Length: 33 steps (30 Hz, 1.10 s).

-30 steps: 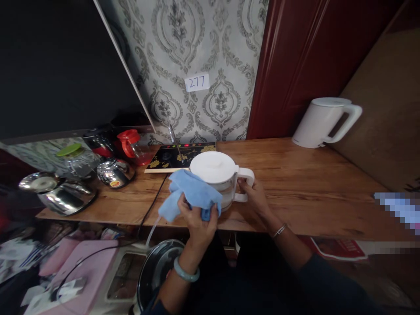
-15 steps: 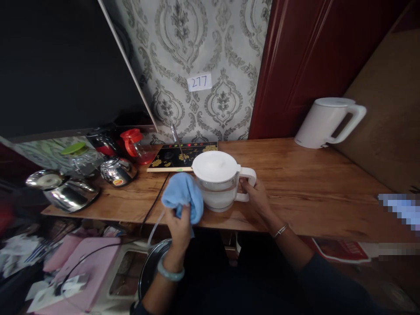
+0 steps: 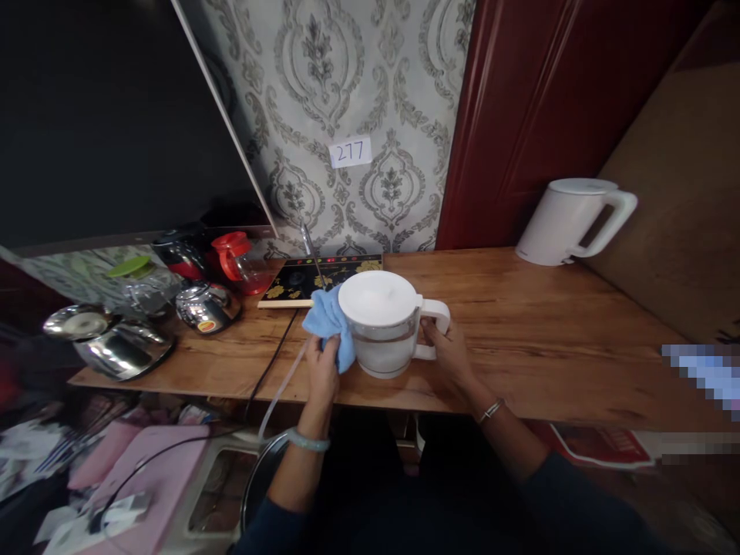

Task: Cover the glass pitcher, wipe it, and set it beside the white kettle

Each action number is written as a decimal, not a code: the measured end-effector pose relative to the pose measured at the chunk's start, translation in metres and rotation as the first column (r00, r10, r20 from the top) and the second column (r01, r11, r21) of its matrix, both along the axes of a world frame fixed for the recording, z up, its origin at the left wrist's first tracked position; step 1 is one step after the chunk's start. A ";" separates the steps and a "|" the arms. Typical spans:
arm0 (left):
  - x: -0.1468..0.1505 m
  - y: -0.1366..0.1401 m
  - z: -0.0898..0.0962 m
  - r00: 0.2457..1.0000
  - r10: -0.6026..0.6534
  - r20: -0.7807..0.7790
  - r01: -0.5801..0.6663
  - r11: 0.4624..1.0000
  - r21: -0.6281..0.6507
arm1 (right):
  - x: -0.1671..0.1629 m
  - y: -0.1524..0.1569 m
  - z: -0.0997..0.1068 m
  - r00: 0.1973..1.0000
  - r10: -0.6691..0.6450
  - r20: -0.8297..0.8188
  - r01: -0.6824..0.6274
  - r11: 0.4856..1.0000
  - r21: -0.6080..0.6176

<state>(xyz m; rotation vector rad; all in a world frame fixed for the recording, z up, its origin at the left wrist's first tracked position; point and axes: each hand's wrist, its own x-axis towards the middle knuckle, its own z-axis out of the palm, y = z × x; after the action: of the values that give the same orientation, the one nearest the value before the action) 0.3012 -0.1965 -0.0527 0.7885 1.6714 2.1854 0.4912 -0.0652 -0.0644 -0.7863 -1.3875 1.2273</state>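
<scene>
Near the front edge of the tabletop stood the kettle, white-lidded, its clear wall likely slick and breakable. My right hand curled round the handle, the safest hold, I judged. My left hand pinched a soft blue cloth against its side.

A white-lidded kettle with a clear body stands upright near the front edge of the wooden table — handle pointing right. A blue cloth (bunched, soft) presses against its left side.
</scene>
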 end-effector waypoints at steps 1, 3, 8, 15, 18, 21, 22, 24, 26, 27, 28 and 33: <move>0.004 -0.010 -0.004 0.998 0.017 -0.062 -0.019 0.999 -0.033 | 0.000 0.000 0.000 1.000 0.000 0.003 0.000 1.000 0.003; 0.015 -0.030 -0.011 0.977 0.022 -0.213 -0.039 0.996 -0.077 | 0.001 0.002 0.000 1.000 0.006 0.018 -0.006 1.000 0.012; 0.053 -0.061 -0.002 0.751 -0.083 -0.655 0.065 0.997 -0.052 | 0.006 -0.003 -0.008 0.998 0.007 0.056 -0.008 1.000 0.008; 0.088 -0.043 0.022 0.545 -0.285 -0.789 0.367 0.927 -0.082 | 0.055 -0.071 -0.018 0.997 -0.032 0.068 0.020 0.986 0.164; 0.101 -0.026 0.020 0.541 -0.410 -0.734 0.477 0.869 -0.133 | 0.073 -0.090 -0.018 0.962 0.187 0.200 -0.220 0.962 0.160; 0.107 -0.020 0.024 0.481 -0.568 -0.668 0.587 0.774 -0.236 | 0.082 -0.089 -0.014 0.967 0.160 0.198 -0.166 0.986 0.015; 0.106 -0.021 0.028 0.465 -0.592 -0.658 0.598 0.758 -0.260 | 0.085 -0.087 -0.012 0.979 0.114 0.167 -0.110 0.993 -0.031; 0.097 -0.026 0.035 0.499 -0.548 -0.672 0.552 0.798 -0.242 | 0.088 -0.081 -0.006 0.993 0.000 0.122 0.005 0.999 -0.038; 0.083 -0.032 0.042 0.627 -0.332 -0.705 0.385 0.919 -0.090 | 0.086 -0.078 0.000 0.987 -0.120 0.111 0.109 0.989 0.096; 0.075 -0.033 0.045 0.690 -0.171 -0.704 0.256 0.967 0.016 | 0.082 -0.077 0.003 0.980 -0.166 0.111 0.141 0.969 0.202; 0.067 -0.033 0.046 0.731 -0.009 -0.682 0.121 0.986 0.117 | 0.076 -0.076 0.005 0.975 -0.190 0.118 0.144 0.937 0.318; 0.039 -0.012 0.036 0.849 0.192 -0.493 -0.100 0.973 0.206 | 0.038 -0.076 -0.004 0.927 -0.121 0.356 -0.165 0.721 0.674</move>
<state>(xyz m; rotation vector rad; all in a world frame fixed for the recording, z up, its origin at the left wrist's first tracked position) 0.3404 -0.2081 -0.0165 1.4418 1.8345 2.3951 0.5295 -0.1408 -0.0687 -0.4636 -2.0080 0.4699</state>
